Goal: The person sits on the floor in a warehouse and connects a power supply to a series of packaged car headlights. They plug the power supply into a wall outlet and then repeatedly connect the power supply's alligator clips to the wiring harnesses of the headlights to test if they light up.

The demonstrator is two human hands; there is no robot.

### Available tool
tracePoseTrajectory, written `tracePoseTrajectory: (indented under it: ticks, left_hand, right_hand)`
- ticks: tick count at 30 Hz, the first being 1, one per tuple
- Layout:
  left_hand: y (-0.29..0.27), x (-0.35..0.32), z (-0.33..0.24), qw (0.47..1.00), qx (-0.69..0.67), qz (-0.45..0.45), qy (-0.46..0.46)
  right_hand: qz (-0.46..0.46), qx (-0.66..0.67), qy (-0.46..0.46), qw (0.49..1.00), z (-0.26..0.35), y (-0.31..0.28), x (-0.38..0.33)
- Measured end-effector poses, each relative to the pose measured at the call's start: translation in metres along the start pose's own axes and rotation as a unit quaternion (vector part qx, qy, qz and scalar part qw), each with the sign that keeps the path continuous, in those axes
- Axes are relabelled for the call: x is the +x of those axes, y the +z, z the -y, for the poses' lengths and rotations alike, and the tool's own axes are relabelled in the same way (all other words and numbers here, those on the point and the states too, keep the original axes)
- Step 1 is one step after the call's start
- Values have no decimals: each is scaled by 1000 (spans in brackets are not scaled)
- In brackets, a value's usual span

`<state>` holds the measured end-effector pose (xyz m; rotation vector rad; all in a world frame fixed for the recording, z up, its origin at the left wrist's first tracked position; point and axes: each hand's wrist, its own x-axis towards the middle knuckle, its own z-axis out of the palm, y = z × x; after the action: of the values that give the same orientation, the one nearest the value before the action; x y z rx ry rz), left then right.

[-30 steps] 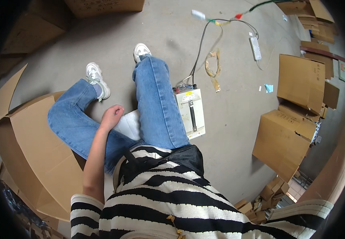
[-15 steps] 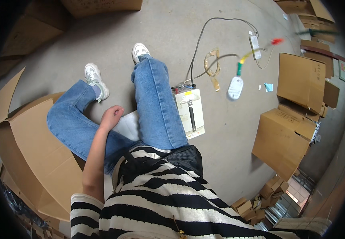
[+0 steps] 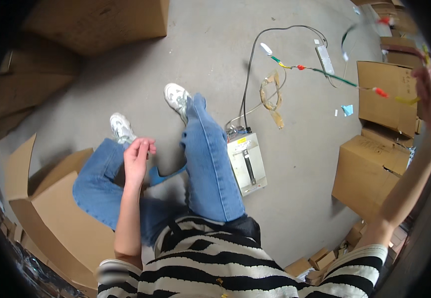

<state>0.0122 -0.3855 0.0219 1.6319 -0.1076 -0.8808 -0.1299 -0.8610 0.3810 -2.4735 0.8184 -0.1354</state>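
Observation:
My right hand (image 3: 428, 89), raised at the far right and smeared by motion, grips a coloured cord (image 3: 342, 79) of green and yellow lengths with red pieces between them. The cord stretches left through the air to a white oval piece (image 3: 265, 48) at its end. A second dark green strand (image 3: 344, 38), with a red piece near its top, hangs blurred close by; whether it joins the same hand, I cannot make out. My left hand (image 3: 139, 155) hovers above my left leg with fingers curled in, and nothing shows in it.
A cream metal box (image 3: 258, 164) with a black handle stands beside my right leg, its cable leading to a power strip (image 3: 325, 62). Tape (image 3: 274, 102) lies on the floor. Cardboard boxes (image 3: 369, 174) stand right, and an opened carton (image 3: 71, 208) stands left.
My right hand and forearm have come into view at the right. The coloured cord has swung out straight, its white end moving up and left. My left hand stays curled.

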Motion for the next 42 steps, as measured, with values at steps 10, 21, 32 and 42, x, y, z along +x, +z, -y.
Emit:
tracePoseTrajectory:
  ticks: [10,21,32,42]
  left_hand:
    - [216,225,18,882,61,408,-227]
    - [265,269,138,831,69,414,-364]
    - [221,248,176,898,194,360,-160]
    - [246,260,183,911,277,280,-123]
  right_hand:
    - [-63,305,166,936,-110,227,-39]
    - [96,-104,380,914,-282,497,-44]
    - [300,-144,450,829,-275,578,-20]
    - [282,348,499,742,-265,565,-44]
